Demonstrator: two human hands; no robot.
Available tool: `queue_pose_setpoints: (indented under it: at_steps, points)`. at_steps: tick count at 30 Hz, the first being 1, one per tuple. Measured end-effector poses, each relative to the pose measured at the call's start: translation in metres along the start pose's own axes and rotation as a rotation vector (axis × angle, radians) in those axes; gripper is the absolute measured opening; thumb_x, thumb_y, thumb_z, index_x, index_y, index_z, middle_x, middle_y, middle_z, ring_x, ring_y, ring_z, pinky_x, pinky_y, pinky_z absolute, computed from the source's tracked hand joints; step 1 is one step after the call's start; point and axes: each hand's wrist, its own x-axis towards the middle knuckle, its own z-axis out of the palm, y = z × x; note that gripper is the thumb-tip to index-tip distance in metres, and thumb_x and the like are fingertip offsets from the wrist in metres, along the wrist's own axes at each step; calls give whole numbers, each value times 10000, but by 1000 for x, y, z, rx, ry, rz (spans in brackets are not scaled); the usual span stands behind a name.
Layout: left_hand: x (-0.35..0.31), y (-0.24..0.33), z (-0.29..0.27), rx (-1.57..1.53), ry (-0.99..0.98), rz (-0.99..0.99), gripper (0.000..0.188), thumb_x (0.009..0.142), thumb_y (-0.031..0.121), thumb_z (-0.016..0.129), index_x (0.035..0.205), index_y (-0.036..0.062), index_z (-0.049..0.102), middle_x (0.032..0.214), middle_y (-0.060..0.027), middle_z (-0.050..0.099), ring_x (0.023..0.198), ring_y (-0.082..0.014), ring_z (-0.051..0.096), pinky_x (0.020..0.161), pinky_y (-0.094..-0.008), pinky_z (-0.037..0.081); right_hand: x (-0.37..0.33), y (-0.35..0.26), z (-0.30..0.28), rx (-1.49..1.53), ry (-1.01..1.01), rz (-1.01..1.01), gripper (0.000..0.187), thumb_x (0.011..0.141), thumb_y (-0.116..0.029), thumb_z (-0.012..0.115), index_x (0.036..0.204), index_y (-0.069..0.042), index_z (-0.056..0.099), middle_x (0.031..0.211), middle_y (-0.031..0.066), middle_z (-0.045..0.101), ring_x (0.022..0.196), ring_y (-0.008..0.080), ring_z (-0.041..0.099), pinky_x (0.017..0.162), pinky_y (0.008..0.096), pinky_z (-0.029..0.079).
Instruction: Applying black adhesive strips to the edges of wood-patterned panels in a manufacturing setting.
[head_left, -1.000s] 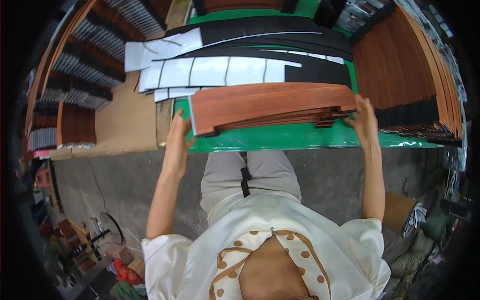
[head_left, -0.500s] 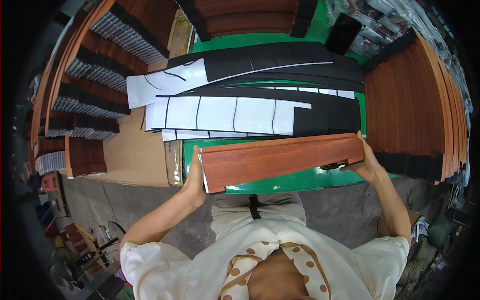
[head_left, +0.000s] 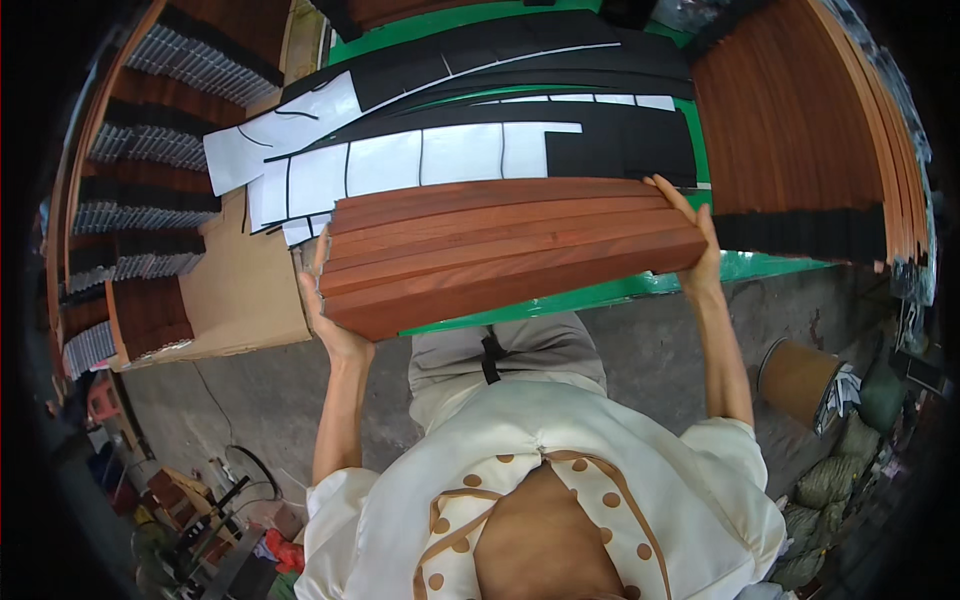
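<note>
A bundle of reddish-brown wood-grain boards (head_left: pixel 515 245) is held lengthwise in front of me, several long edges showing in layers. My left hand (head_left: pixel 340 332) is closed against its left end, fingers up along the end face. At the other end my right hand (head_left: pixel 702 255) grips the bundle, fingertips over the far upper corner; its thumb is hidden. Just beyond lie black strips (head_left: pixel 625 140) and white sheets (head_left: pixel 385 162) with dark cross lines, overlapping on the green tabletop (head_left: pixel 560 298).
Stacked wood-grain panels with black edging (head_left: pixel 165 135) stand at the left on brown cardboard (head_left: pixel 240 290). Another stack of brown panels (head_left: pixel 800 130) rises at the right. A round brown drum (head_left: pixel 798 382) stands on the grey floor (head_left: pixel 650 350).
The bundle has tilted in my hands: one broad face showed before, and now several layered edges do. The whole view has shifted, with the table higher in the picture.
</note>
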Motion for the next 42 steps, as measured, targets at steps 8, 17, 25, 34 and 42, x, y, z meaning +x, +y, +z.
queue_pose_setpoints:
  at_steps: [8, 17, 25, 34, 42]
  points:
    - [15, -66, -52, 495, -156, 403, 605, 973, 429, 318, 1438, 54, 227, 1424, -124, 344, 1276, -229, 374, 1043, -354, 318, 0, 54, -21, -268, -76, -412, 649, 962, -438, 246, 1404, 36, 283, 1444, 160, 332, 1357, 251, 278, 1113, 351, 189]
    - [17, -66, -42, 207, -116, 288, 700, 946, 569, 249, 1432, 65, 242, 1414, -111, 352, 1282, -235, 373, 1070, -379, 292, -3, 64, -15, -5, -28, -254, 724, 955, -546, 228, 1424, 5, 246, 1480, 128, 264, 1384, 243, 206, 1123, 356, 159]
    - [17, -63, -22, -13, -116, 237, 815, 896, 669, 226, 1426, 50, 257, 1411, -94, 342, 1296, -229, 332, 1066, -384, 285, 6, 57, -3, -133, 74, -339, 705, 949, -573, 217, 1348, -9, 356, 1421, 135, 354, 1355, 255, 262, 1125, 364, 168]
    - [-5, -42, -12, 85, -134, 329, 784, 922, 627, 205, 1430, 31, 223, 1415, -111, 332, 1298, -236, 330, 1068, -378, 276, -22, 19, -7, -225, 151, -468, 734, 943, -577, 196, 1359, 9, 341, 1395, 172, 390, 1339, 271, 306, 1130, 393, 183]
    - [31, -87, -51, 36, -271, 227, 721, 943, 571, 262, 1437, 47, 234, 1459, -56, 269, 1317, -196, 297, 1091, -369, 244, -8, 65, -14, -304, 74, -292, 763, 941, -589, 154, 1412, -1, 278, 1455, 139, 308, 1374, 240, 232, 1132, 363, 145]
